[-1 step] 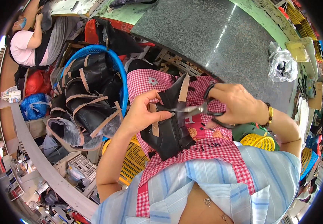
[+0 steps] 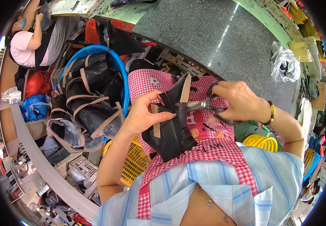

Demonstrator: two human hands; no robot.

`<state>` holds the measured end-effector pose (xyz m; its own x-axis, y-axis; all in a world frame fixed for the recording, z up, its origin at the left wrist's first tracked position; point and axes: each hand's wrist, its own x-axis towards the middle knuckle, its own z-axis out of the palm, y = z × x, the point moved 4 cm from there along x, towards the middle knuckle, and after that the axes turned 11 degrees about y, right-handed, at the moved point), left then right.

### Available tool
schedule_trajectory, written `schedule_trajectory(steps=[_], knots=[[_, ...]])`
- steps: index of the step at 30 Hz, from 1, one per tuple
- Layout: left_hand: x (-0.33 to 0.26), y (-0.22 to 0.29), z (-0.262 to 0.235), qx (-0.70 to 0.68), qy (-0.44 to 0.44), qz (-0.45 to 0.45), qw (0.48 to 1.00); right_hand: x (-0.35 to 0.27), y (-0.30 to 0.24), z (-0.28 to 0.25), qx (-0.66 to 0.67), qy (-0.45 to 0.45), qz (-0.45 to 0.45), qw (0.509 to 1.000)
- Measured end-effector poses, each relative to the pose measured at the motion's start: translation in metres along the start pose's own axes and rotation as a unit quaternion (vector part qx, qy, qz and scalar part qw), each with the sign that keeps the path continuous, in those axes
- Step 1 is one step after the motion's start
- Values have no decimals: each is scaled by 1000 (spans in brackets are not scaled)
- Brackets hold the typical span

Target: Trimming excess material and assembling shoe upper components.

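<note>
My left hand (image 2: 148,115) pinches a black leather boot upper (image 2: 166,137) between thumb and fingers, above my lap. Beige strips edge the piece, and one flap (image 2: 180,92) stands up. My right hand (image 2: 240,101) is closed around the dark handles of a pair of scissors (image 2: 200,104). Their metal blades point left to the upper, next to my left thumb; the tips are hidden at the leather. Beneath the upper lies my red-and-white checked apron (image 2: 144,81).
At left, a blue basket (image 2: 123,73) is heaped with black boot uppers (image 2: 89,94), some fur-lined. A grey-topped table (image 2: 193,34) stands ahead, with a clear plastic bag (image 2: 284,66) on it. Yellow baskets (image 2: 132,162) sit near both elbows. Another person (image 2: 29,49) works at far left.
The scissors have turned slightly and their blades have shifted up along the upper; the tips, seen before near my left thumb, are now hidden. My left hand stays in place.
</note>
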<state>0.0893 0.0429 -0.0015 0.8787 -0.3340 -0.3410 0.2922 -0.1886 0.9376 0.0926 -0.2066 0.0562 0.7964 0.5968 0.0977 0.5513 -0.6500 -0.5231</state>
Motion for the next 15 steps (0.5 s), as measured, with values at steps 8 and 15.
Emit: schedule_trajectory(steps=[8, 15], knots=[[-12, 13, 9, -83, 30, 31, 996, 11, 1, 1, -26, -65, 26, 997], [-22, 44, 23, -190, 0, 22, 981, 15, 6, 15, 2, -103, -68, 992]])
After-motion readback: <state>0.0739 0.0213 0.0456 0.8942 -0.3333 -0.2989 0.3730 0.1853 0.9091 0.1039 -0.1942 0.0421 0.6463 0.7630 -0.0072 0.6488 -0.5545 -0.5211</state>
